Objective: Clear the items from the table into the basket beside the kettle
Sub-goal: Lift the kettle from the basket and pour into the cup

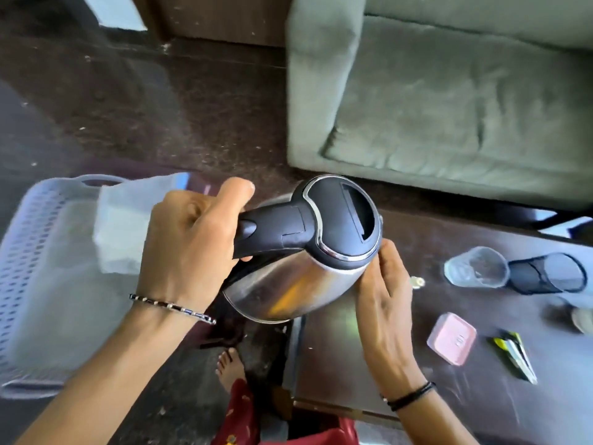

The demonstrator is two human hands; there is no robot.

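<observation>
My left hand [189, 248] grips the black handle of a steel kettle [298, 284] with a black lid, held tilted in the air over the table's left end. My right hand [383, 290] rests flat against the kettle's steel side, below the lid. A pale lavender perforated basket [29, 261] sits on the floor at the left, with a white folded bag or cloth [128, 220] lying in it. On the dark table [449, 396] lie a clear glass [476, 267] on its side, a black mesh cup [547, 273] on its side, a pink square box [451, 338] and a yellow-green tool [513, 353].
A grey-green sofa [433, 101] stands behind the table. The floor [144, 107] is dark and speckled. My bare foot [229, 364] and red patterned clothing [244, 412] show between basket and table. A small pale object [417, 282] lies near the glass.
</observation>
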